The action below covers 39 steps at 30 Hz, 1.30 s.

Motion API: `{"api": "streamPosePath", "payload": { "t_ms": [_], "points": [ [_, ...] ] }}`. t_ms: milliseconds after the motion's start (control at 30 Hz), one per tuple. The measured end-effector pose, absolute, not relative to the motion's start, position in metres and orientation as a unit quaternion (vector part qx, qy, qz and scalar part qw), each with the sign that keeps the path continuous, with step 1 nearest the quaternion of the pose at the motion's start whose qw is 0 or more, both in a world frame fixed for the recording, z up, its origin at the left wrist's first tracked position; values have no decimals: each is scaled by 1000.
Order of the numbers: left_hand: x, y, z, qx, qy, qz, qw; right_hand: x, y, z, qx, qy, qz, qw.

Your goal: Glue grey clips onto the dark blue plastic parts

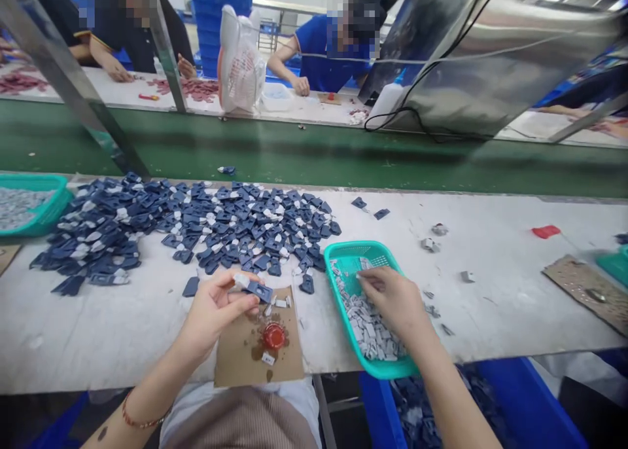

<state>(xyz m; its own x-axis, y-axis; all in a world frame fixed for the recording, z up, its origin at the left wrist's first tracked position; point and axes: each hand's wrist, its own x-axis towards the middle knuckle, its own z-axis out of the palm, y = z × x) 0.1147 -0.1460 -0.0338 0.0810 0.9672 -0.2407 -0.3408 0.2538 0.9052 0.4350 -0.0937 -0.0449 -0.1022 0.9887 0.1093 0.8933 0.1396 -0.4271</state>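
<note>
Between the thumb and fingers of my left hand [220,308] is a dark blue plastic piece [260,292] with a pale grey part at one end. It is held above a brown cardboard sheet [235,364]. On that sheet sit a small red cap [273,336], wet brown stains and a few grey bits. My right hand [395,298] reaches over a green plastic basket [338,318] full of small grey pieces [370,331]. Its thumb and fingers are pinched together near the basket's far side; a pale spot shows at the fingertips, too small to name.
A large heap of dark blue pieces [220,223] spreads across the white table [490,239]. Another green basket [49,207] stands at far left. Below the edge is a blue bin [520,396]. Beyond the green strip [294,154], co-workers sit behind a bottle [387,102] and metal panel.
</note>
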Motion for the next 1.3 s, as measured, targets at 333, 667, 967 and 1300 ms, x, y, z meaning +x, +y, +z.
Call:
{"api": "streamPosePath", "payload": {
  "t_ms": [333,667,967,1300],
  "points": [
    [102,-212,-79,309,523,497,620,325,-168,-18,-470,-798,286,246],
    [101,-220,-81,353,514,481,617,306,-175,-25,-474,-810,296,176],
    [108,-218,-79,361,495,500,612,302,-175,-26,-462,-846,240,116],
    [116,-215,-70,327,492,500,633,306,-169,-10,-498,-750,371,226]
  ]
}}
